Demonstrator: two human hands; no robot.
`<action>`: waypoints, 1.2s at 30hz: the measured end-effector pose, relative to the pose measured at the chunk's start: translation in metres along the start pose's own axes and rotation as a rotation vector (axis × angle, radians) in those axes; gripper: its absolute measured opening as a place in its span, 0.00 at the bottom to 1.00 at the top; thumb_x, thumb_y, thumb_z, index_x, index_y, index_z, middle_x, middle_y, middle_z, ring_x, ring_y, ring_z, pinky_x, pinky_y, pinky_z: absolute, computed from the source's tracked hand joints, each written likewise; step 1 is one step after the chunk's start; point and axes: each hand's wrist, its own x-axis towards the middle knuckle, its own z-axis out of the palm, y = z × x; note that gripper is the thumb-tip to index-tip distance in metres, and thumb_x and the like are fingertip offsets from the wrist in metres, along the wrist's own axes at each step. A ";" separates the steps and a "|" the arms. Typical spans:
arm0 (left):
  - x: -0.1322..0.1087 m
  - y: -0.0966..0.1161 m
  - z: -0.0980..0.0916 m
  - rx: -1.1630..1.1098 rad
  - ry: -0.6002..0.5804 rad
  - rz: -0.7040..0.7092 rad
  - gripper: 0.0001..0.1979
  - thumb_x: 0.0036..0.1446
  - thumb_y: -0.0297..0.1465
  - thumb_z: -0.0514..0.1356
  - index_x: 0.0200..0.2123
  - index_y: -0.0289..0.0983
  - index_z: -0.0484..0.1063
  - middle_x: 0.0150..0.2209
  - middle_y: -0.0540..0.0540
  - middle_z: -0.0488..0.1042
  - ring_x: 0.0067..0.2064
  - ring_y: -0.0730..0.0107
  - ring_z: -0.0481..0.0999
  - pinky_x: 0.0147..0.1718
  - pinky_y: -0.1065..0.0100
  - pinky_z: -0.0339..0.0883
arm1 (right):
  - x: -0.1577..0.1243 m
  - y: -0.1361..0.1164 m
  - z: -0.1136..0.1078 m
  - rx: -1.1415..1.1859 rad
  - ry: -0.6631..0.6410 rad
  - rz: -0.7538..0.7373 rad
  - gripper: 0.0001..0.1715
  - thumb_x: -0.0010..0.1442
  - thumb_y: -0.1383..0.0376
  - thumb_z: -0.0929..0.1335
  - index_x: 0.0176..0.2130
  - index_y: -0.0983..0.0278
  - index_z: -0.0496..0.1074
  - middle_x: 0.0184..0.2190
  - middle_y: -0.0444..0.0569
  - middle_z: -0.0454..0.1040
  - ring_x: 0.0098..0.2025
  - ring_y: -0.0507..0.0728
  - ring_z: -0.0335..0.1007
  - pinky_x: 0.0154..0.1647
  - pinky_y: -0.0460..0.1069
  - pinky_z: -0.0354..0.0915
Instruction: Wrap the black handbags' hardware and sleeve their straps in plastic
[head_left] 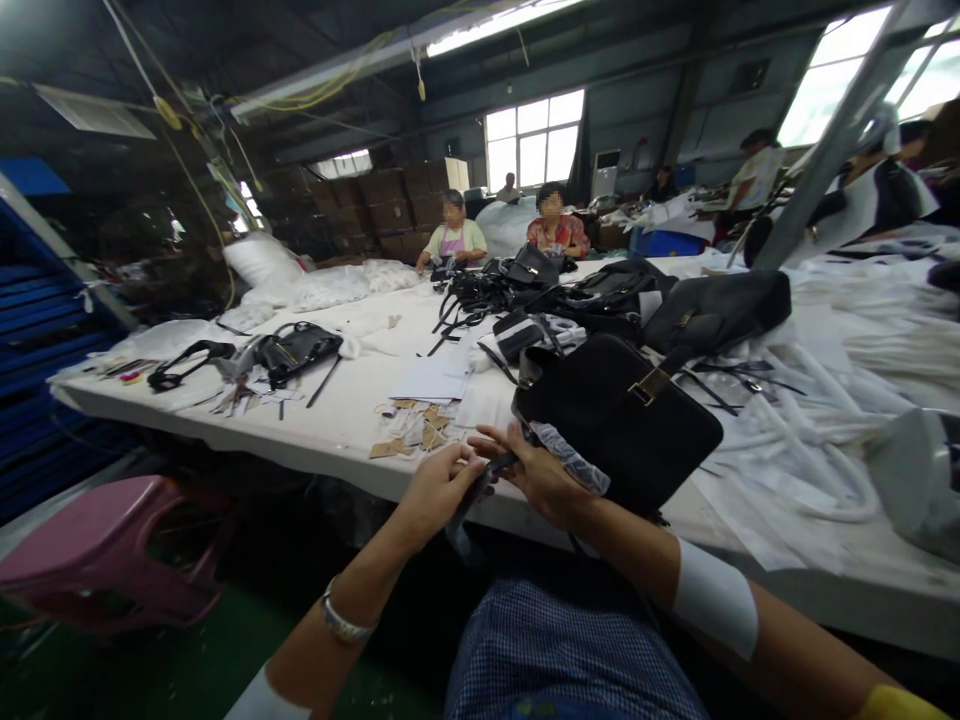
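A black handbag (619, 420) with a gold clasp lies tilted at the table's near edge, close in front of me. Its black strap (501, 464) runs between my two hands, and a length of it in clear plastic wrap hangs below. My left hand (439, 490) is closed, pinching the strap between thumb and fingers. Against the bag's left side, my right hand (547, 482) has the strap at its fingers, some of them stretched toward my left hand. A roll of clear plastic wrapping (574, 458) lies between my right wrist and the bag.
Paper tags (420, 428) and white sheets (431, 375) lie left of the bag. Several black bags (720, 310) are piled behind it; another bag (296, 352) lies farther left. White padding (810, 450) covers the right side. A pink stool (97, 545) stands left. Two people sit across the table.
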 end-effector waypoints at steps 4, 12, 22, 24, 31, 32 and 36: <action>0.022 0.005 0.014 0.132 0.039 0.129 0.13 0.55 0.42 0.59 0.31 0.37 0.69 0.28 0.48 0.76 0.31 0.65 0.76 0.32 0.67 0.68 | 0.001 0.004 0.001 -0.091 -0.027 0.012 0.32 0.59 0.43 0.62 0.48 0.63 0.74 0.45 0.53 0.76 0.54 0.61 0.67 0.61 0.61 0.53; 0.042 0.014 0.017 0.304 0.269 0.319 0.09 0.50 0.37 0.64 0.25 0.39 0.74 0.34 0.46 0.73 0.40 0.63 0.71 0.39 0.65 0.67 | 0.002 0.008 -0.013 0.004 -0.124 0.016 0.35 0.61 0.42 0.57 0.49 0.63 0.72 0.47 0.54 0.75 0.56 0.59 0.66 0.61 0.60 0.55; 0.021 -0.025 0.006 -0.349 0.023 0.131 0.26 0.61 0.50 0.48 0.54 0.41 0.67 0.52 0.41 0.72 0.53 0.59 0.70 0.52 0.58 0.62 | 0.008 -0.013 -0.009 -0.057 -0.123 -0.033 0.19 0.58 0.56 0.68 0.45 0.65 0.72 0.42 0.54 0.77 0.46 0.60 0.73 0.54 0.58 0.62; 0.003 -0.045 0.006 -0.297 -0.139 0.069 0.29 0.60 0.52 0.48 0.49 0.37 0.72 0.47 0.39 0.76 0.51 0.58 0.71 0.54 0.57 0.60 | 0.007 -0.016 -0.011 -0.031 -0.090 -0.018 0.15 0.57 0.59 0.68 0.43 0.65 0.71 0.39 0.53 0.78 0.45 0.60 0.73 0.53 0.58 0.62; -0.030 -0.064 -0.005 -0.242 -0.323 -0.038 0.28 0.56 0.53 0.52 0.39 0.33 0.75 0.36 0.40 0.77 0.38 0.63 0.74 0.41 0.66 0.66 | 0.016 -0.020 -0.026 0.020 -0.053 0.017 0.13 0.56 0.63 0.66 0.43 0.62 0.69 0.25 0.41 0.70 0.32 0.56 0.72 0.43 0.55 0.66; -0.031 -0.062 -0.006 -0.277 -0.371 -0.063 0.29 0.56 0.54 0.51 0.39 0.33 0.75 0.36 0.39 0.77 0.37 0.64 0.75 0.39 0.66 0.67 | 0.018 -0.022 -0.028 0.031 -0.050 0.024 0.13 0.56 0.64 0.66 0.43 0.62 0.69 0.23 0.40 0.68 0.30 0.55 0.70 0.41 0.54 0.66; -0.029 -0.053 -0.007 -0.310 -0.510 -0.116 0.29 0.55 0.55 0.52 0.40 0.35 0.75 0.33 0.40 0.77 0.33 0.65 0.74 0.34 0.68 0.66 | 0.024 -0.038 -0.035 0.058 -0.014 0.060 0.15 0.55 0.66 0.66 0.44 0.63 0.70 0.22 0.39 0.64 0.24 0.51 0.64 0.33 0.50 0.65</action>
